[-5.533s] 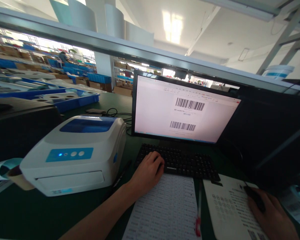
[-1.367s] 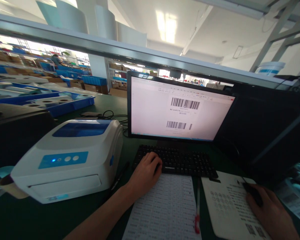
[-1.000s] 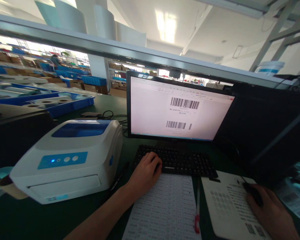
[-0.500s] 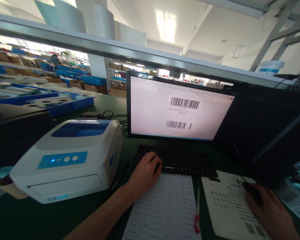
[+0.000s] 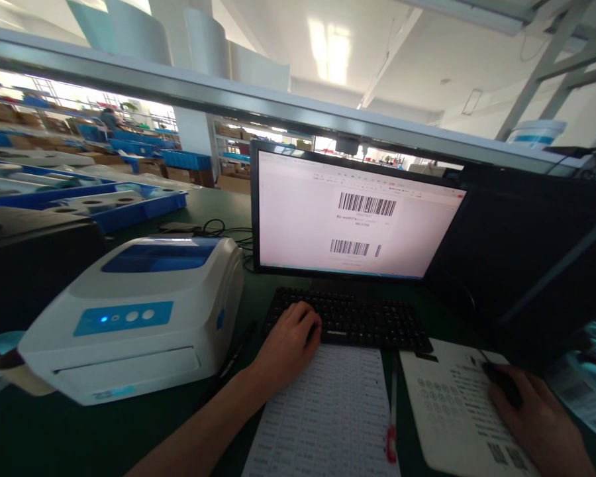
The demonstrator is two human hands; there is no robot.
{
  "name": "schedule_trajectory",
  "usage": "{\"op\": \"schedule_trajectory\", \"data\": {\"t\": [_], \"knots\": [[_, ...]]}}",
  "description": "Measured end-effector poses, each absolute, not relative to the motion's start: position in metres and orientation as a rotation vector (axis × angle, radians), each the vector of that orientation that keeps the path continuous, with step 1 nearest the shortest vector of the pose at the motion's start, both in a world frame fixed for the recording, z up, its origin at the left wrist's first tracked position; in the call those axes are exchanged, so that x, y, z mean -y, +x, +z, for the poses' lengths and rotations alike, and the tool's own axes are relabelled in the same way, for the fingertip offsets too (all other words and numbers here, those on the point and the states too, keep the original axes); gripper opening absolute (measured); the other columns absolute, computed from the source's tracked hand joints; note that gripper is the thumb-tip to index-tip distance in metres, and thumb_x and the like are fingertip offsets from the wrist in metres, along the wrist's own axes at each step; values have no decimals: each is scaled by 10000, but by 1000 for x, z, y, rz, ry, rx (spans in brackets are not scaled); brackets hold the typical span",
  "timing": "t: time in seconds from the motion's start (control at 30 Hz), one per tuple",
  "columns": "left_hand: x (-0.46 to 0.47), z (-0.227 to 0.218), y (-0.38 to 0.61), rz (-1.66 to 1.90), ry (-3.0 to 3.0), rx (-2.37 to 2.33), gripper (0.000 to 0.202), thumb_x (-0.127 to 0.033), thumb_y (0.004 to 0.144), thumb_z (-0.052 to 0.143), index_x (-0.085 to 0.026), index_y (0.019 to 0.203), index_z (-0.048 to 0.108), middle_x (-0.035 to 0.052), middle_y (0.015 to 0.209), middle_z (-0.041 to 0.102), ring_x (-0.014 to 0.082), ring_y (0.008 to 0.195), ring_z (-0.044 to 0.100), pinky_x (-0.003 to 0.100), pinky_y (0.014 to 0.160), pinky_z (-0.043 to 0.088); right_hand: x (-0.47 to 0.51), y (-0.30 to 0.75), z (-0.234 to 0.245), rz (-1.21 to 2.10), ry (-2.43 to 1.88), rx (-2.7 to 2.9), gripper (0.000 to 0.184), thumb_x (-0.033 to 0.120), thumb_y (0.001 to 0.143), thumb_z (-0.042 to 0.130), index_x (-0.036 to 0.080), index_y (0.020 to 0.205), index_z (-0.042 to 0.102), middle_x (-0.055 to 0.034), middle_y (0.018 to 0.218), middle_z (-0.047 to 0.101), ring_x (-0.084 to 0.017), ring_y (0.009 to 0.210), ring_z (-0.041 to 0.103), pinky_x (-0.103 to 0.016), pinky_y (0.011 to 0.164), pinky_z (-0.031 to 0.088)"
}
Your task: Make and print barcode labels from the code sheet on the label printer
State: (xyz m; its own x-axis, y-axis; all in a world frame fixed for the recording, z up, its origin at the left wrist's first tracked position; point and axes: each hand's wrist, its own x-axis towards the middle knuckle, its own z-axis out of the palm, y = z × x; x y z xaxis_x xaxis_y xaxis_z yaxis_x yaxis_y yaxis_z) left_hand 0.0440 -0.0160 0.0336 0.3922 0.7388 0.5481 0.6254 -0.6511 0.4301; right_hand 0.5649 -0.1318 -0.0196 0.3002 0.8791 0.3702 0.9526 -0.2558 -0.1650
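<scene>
L hand (image 5: 289, 344) rests flat on the black keyboard (image 5: 350, 321), holding nothing. R hand (image 5: 539, 424) cups the black mouse (image 5: 501, 383) on the white pad (image 5: 451, 411). A wrong key could spoil the barcode on the monitor (image 5: 347, 215), & the label printer (image 5: 129, 315) may print bad stickers.

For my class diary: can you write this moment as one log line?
left hand: on keyboard | right hand: on mouse | monitor: two barcodes | printer: light on
</scene>
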Motion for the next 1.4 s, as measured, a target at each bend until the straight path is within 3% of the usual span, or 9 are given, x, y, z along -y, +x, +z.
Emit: {"op": "schedule_trajectory", "data": {"t": [1.4], "knots": [[16, 35, 44, 1108, 2475, -1226, 192, -49, 974, 540, -203, 1055, 621, 81, 1079, 567, 289, 1025, 559, 481, 935, 519, 130, 568, -21, -254, -2249, 1632, 596, 659, 923, 438, 282, 1350, 614, -120, 1382, 594, -329, 1127, 665, -533, 915, 577]]}}
